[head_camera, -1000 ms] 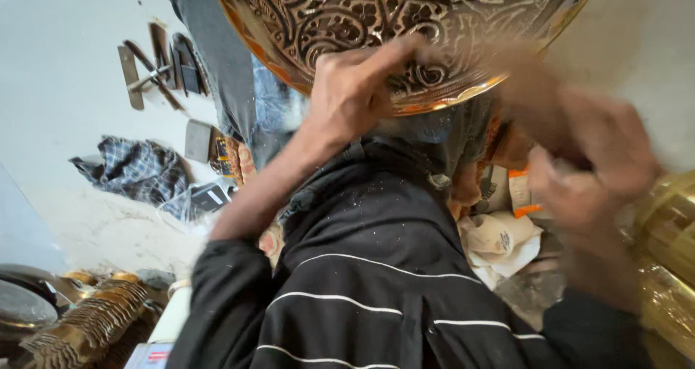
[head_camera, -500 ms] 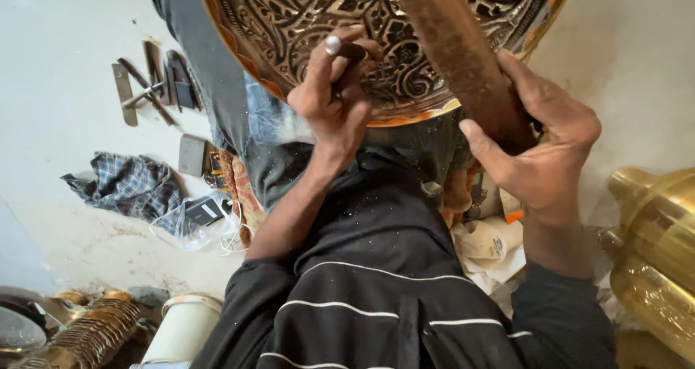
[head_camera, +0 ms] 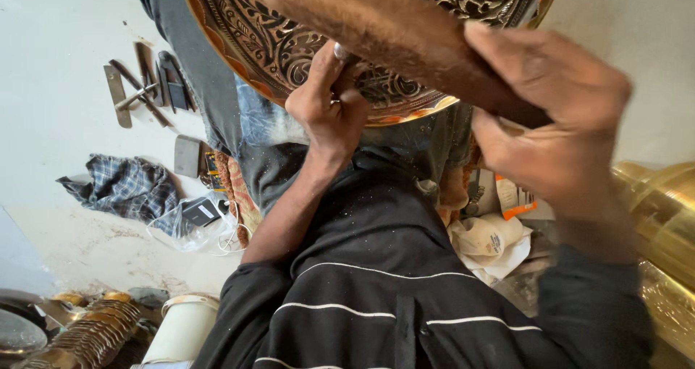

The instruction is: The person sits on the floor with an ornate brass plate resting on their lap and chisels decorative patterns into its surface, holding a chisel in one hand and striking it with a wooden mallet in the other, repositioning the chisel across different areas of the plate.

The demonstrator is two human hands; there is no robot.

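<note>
Nearest, low in the view, a dark striped sleeve (head_camera: 376,304) covers the person's body. Low at the left a white cylinder (head_camera: 184,325) stands beside a stack of brass pieces (head_camera: 87,336), and at the right edge a rounded brass vessel (head_camera: 662,217) shines. Between the vessel and the sleeve lies crumpled white paper (head_camera: 489,242).

Farther out, the left hand (head_camera: 329,108) is clenched around a slim metal punch (head_camera: 342,52), whose upper end shows just above the curled fingers (head_camera: 318,76); its tip is hidden, so whether it touches the metal cannot be told. The right hand (head_camera: 557,115), blurred, is grasping the lower end of a brown wooden mallet (head_camera: 394,32), the wood running up and left from the fingers and passing just above the punch.

Beyond both hands sits the engraved brass tray (head_camera: 246,32), its patterned face behind the left knuckles and its orange rim just below them.

Far left on the pale floor lie a checked cloth (head_camera: 123,188), a clear plastic bag (head_camera: 195,220) and several dark metal tools (head_camera: 145,90).
</note>
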